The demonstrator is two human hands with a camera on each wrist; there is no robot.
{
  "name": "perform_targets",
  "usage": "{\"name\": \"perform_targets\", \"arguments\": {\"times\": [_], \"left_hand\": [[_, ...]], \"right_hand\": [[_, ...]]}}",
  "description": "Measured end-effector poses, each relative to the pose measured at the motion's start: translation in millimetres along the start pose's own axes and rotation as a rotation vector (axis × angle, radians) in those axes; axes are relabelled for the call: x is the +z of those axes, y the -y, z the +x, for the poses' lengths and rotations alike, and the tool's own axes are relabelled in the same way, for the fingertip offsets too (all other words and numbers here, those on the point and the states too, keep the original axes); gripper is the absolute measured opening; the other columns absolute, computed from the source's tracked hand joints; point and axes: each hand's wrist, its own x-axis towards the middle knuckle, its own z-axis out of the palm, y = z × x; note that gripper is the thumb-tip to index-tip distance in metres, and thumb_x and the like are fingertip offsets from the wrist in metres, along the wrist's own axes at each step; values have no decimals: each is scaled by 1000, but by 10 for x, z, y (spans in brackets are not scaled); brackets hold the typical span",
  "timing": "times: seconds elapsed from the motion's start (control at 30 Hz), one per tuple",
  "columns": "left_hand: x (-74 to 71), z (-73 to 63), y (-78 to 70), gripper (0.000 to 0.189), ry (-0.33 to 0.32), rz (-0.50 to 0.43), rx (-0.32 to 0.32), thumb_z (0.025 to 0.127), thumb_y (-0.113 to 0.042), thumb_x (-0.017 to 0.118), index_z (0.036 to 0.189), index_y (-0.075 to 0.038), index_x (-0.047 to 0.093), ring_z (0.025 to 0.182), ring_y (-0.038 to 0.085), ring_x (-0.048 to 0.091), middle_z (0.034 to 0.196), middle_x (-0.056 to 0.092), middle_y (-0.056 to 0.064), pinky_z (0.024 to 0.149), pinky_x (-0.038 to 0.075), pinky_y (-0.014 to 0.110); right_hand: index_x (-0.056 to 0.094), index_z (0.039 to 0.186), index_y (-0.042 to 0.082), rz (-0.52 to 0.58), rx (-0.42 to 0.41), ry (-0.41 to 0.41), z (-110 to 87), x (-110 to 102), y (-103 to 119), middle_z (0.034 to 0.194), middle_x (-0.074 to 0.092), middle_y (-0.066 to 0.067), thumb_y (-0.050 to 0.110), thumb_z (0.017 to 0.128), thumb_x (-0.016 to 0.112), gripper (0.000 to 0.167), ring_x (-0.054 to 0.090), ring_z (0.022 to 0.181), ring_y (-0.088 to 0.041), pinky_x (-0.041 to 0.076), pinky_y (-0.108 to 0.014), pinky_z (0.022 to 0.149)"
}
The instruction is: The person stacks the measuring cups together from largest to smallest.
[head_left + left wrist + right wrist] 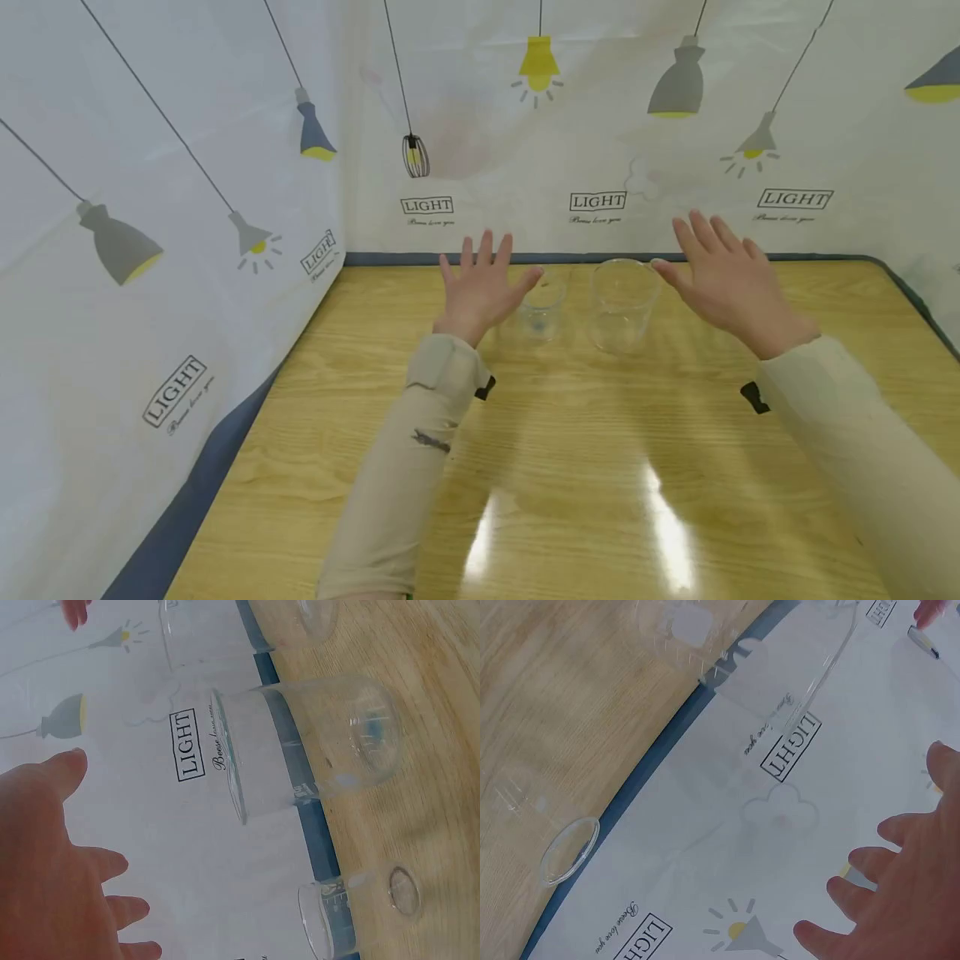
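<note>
Both hands are raised with fingers spread and palms facing down or forward, holding nothing. My left hand [483,287] is beside a clear glass beaker [542,317] with a blue mark, its thumb overlapping the rim in the head view. To the right stands a larger clear beaker [622,312], with the thumb of my right hand [731,287] right at its rim in that view. The left wrist view also shows a small beaker [405,891], hidden behind my left hand in the head view. Another clear beaker [570,851] appears in the right wrist view.
The beakers stand toward the back of a wood-grain table [562,467]. A white curtain [480,108] printed with lamps and "LIGHT" hangs behind and along the left side. A dark blue band [450,258] borders the back edge. Black pieces [755,398] stick out by both cuffs.
</note>
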Motion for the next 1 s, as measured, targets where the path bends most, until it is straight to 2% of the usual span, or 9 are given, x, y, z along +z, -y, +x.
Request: {"name": "perform_targets", "arguments": {"times": [0.17,0.37,0.53,0.67,0.83,1.0], "left_hand": [[7,-74,-72,82,-43,-21,17,76,-77,10,143,-30,1,134,28,-5,149,-2,1,99,-8,59],[142,-197,-184,82,-58,-75,40,77,-76,11,144,-30,5,134,26,-3,149,3,1,100,-2,59],[280,-284,-262,81,-95,-116,55,76,-77,9,143,-32,-1,134,22,-9,149,-1,-2,101,-4,56],[365,-353,-336,79,-150,-139,85,79,-74,11,144,-28,2,134,20,-9,149,-2,-1,104,-2,51],[481,-443,-452,77,-225,-213,152,84,-68,18,144,-21,10,135,24,-2,149,5,5,106,6,47],[559,-530,-558,72,-334,-300,179,87,-63,25,142,-18,18,133,24,10,146,16,6,104,19,45]], "right_hand": [[-6,143,13,-4,-43,-91,-151,78,30,148,-10,-8,56,92,19,72,-5,133,-34,4,-58,100],[4,143,8,28,-105,-238,-339,367,30,148,7,-13,48,94,32,70,9,133,-33,14,-53,102],[9,143,7,172,-96,-332,-439,591,110,146,15,-16,42,94,38,67,15,131,-34,16,-52,101],[9,144,11,336,-59,-378,-537,770,207,146,15,-14,39,94,39,64,15,132,-33,16,-52,102],[7,144,13,504,-2,-432,-611,966,325,147,13,-12,36,95,40,64,15,132,-32,17,-52,101],[7,144,13,627,66,-440,-617,1081,441,147,13,-13,37,95,39,63,16,130,-36,19,-56,99]]}}
